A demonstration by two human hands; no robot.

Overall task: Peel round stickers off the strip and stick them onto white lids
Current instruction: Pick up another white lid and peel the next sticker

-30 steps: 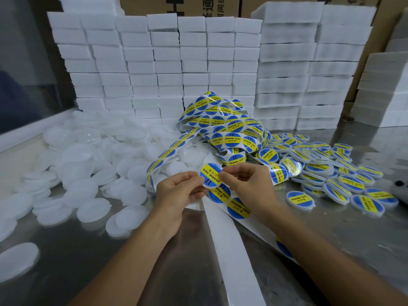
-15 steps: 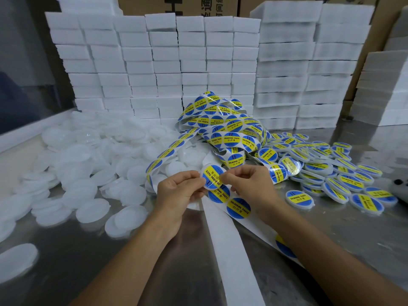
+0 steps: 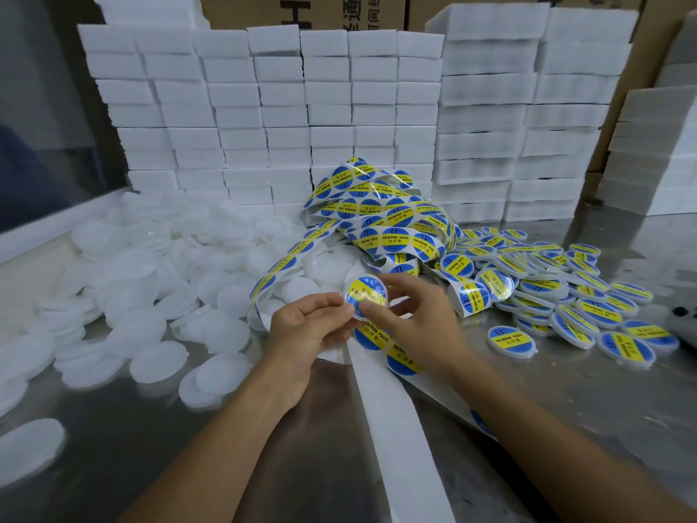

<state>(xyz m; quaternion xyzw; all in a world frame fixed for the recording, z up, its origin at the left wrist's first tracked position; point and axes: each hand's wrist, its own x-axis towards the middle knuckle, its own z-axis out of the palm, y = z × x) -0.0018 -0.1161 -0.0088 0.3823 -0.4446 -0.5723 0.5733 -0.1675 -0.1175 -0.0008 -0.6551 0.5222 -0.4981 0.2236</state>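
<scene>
A person's left hand (image 3: 309, 326) and right hand (image 3: 411, 318) meet over the middle of a steel tabletop (image 3: 565, 390), both clamped on a single white lid (image 3: 366, 296) held just above the surface. The left fingers pinch the lid's left edge; the right thumb (image 3: 371, 306) presses on the blue-and-yellow round sticker (image 3: 364, 293) covering its face, with the other right fingers curled behind the rim. The lid faces up toward the camera, and the sticker's yellow band runs diagonally from upper left to lower right.

Beneath the hands, the sticker strip (image 3: 381, 341) trails toward the near edge, its bare white backing (image 3: 392, 417) running lengthwise between the forearms. Farther back, the strip piles into a loose tangle of loops (image 3: 384, 220) near the centre of the tabletop.

A heap of unlabelled lids (image 3: 151, 281) spreads across the left side up to the left edge. Labelled lids (image 3: 547, 288) lie scattered and overlapping on the right side, one of them (image 3: 511, 342) lying apart nearer the hands. Stacked white foam blocks (image 3: 286, 107) wall off the far edge, with cardboard boxes (image 3: 301, 11) behind them. A dark object (image 3: 684, 315) sits at the right edge, too cropped to identify.
</scene>
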